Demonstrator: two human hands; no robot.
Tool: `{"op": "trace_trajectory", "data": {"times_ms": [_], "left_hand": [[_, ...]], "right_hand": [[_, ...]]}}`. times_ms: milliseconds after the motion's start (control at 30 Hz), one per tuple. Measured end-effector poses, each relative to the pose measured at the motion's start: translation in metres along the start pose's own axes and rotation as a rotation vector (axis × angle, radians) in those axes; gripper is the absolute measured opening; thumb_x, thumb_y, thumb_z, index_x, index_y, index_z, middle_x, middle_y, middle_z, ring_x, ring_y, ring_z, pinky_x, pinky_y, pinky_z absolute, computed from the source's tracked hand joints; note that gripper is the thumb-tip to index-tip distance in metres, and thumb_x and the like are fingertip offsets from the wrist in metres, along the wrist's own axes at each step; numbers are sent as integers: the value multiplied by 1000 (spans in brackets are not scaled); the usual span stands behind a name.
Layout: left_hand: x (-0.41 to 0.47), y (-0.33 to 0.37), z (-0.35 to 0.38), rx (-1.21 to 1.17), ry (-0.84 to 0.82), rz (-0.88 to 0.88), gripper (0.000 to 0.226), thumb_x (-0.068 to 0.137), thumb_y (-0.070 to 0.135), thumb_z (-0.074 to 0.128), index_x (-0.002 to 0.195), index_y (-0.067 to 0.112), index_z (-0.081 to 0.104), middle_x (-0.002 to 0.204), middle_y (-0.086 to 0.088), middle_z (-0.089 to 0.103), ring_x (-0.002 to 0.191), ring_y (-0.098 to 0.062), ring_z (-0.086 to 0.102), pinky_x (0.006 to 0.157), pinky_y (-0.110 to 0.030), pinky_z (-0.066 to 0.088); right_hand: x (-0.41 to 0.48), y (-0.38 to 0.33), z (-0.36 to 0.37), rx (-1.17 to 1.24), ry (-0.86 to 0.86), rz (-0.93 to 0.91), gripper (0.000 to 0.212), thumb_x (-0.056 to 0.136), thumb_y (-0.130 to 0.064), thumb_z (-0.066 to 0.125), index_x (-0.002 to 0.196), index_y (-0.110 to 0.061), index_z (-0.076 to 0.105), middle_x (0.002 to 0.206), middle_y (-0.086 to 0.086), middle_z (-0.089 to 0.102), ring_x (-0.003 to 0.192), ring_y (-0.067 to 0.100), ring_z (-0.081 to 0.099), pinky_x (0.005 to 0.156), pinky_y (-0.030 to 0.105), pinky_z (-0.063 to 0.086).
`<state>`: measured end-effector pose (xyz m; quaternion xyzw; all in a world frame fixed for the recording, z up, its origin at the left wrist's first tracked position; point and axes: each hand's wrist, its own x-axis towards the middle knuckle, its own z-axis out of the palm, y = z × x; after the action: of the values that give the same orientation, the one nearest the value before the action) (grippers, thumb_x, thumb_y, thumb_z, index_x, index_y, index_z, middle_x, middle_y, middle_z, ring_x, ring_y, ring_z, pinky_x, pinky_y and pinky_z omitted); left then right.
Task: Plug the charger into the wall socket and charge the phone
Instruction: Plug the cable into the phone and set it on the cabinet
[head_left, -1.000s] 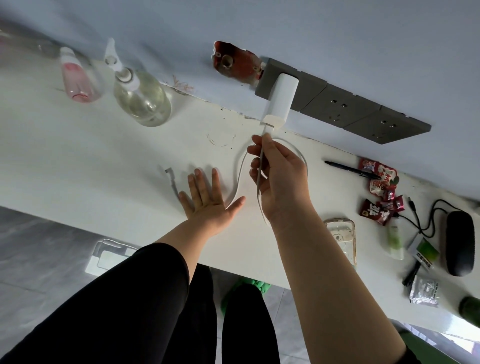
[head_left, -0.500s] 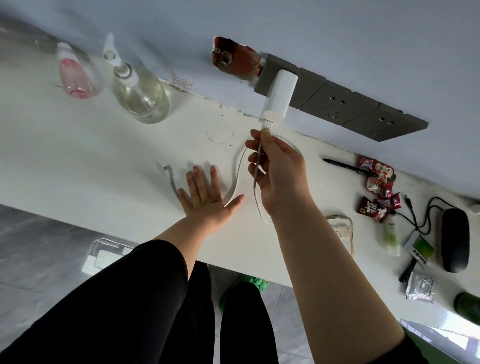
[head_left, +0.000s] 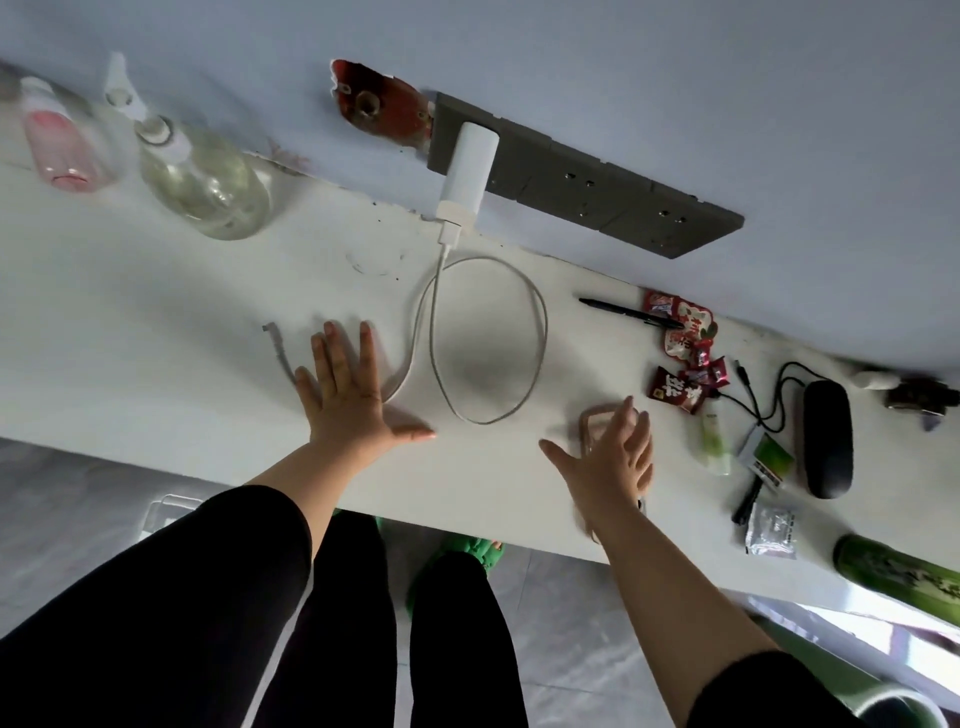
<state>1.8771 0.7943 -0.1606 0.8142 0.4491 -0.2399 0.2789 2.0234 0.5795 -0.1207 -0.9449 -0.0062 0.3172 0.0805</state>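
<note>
While the left hand (head_left: 349, 395) lies flat on the white desk (head_left: 156, 322), its fingers (head_left: 332, 353) are spread and hold nothing. The white cable (head_left: 537, 332) passes under this palm, and its free end (head_left: 272, 338) lies on the desk just left of the hand. From there the cable loops once on the desk and rises to the white charger (head_left: 467, 169), which sits plugged into the leftmost end of the grey socket strip (head_left: 613, 195) on the wall. The right hand (head_left: 610, 462) hovers near the front edge of the desk with its fingers (head_left: 636, 431) spread and blurred; whether they touch anything I cannot tell. Under this hand lies the phone (head_left: 592, 423) in a clear case, mostly hidden, well apart from the cable's free end. Right of the phone lie red snack packets (head_left: 675, 387), a black pen (head_left: 628, 313), a small green tube (head_left: 714, 441), a black case (head_left: 827, 439) and a black cord (head_left: 769, 395). At the left of the desk, by the wall, stand a clear pump bottle (head_left: 202, 176) and a pink bottle (head_left: 57, 140). Black sleeves and trousers fill the lower part of the view.
</note>
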Motion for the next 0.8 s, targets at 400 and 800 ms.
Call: {"op": "trace_trajectory", "data": {"times_ms": [400, 800], "left_hand": [[2, 0, 6, 80, 72, -9, 148, 40, 85, 61, 141, 29, -31, 156, -13, -27, 145, -28, -21, 118, -52, 0], [-2, -9, -13, 64, 4, 58, 128, 58, 76, 62, 147, 29, -17, 158, -11, -22, 146, -28, -16, 119, -47, 4]], "right_hand": [[16, 38, 16, -17, 148, 15, 93, 84, -55, 59, 153, -18, 9, 146, 16, 25, 128, 38, 28, 104, 50, 30], [-51, 13, 43, -142, -92, -223, 88, 69, -52, 68, 141, -21, 28, 136, 7, 36, 124, 29, 34, 99, 44, 36]]}}
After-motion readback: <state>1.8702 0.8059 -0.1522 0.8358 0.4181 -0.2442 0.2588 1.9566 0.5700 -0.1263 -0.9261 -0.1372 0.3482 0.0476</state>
